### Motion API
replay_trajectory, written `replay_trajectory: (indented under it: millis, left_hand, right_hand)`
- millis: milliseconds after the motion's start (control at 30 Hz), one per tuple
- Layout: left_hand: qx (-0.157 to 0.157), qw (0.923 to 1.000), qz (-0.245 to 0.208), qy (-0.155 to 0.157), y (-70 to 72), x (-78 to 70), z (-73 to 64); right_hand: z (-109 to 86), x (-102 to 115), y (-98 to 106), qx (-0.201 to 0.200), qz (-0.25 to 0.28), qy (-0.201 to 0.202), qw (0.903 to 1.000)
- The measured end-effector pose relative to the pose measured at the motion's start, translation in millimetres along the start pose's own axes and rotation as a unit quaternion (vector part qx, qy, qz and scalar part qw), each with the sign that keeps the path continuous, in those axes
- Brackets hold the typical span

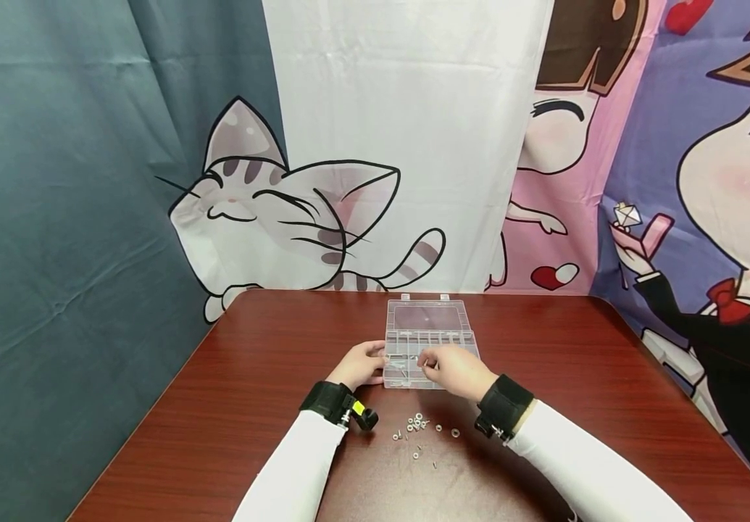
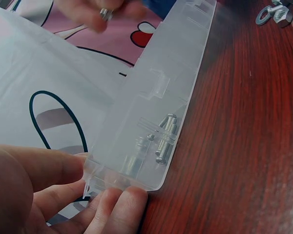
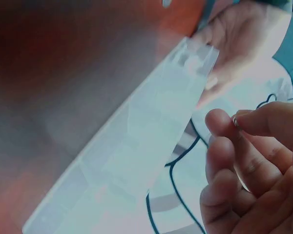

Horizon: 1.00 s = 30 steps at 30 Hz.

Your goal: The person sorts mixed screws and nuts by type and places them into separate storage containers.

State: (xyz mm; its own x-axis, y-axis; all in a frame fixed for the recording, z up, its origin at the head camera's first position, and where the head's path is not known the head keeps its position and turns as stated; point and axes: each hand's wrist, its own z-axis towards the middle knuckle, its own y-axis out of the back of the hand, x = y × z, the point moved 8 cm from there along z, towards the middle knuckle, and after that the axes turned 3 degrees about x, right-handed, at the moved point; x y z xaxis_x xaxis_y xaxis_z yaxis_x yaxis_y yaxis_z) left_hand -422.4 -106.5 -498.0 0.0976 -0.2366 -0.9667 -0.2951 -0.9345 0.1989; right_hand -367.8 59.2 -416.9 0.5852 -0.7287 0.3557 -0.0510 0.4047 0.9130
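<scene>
- Apparent metal nut (image 2: pixel 106 14) is pinched in right hand (image 1: pixel 454 371), held above compartment box (image 1: pixel 407 346).
- Compartment box's left edge is gripped by left hand (image 1: pixel 356 365); nut is carried well apart from it.

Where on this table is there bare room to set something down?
The table is bare from the left hand out to its left edge and from the right hand out to its right edge. The middle is crowded: the open plastic box, with both hands at it, and scattered metal hardware just in front.
</scene>
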Motion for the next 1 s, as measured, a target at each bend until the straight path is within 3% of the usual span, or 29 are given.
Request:
replay_trajectory:
  millis: [367,633,1000]
  left_hand:
    - [0.004,0.9999,-0.009,-0.001,-1.3,-0.5,-0.9]
    - [0.006,1.0000,-0.006,-0.004,-1.0,-3.5,-0.2]
    - [0.004,1.0000,-0.005,0.000,-0.9,-1.0,0.6]
  right_hand:
    - [32.8,-27.4,-4.5,0.014,-0.008,-0.050,0.9986]
    - [39.8,-32.7,-7.8,0.027,-0.020,-0.057,0.9978]
    - [46.7,-35.9,-15.1,0.008,-0.044,-0.068,0.9967]
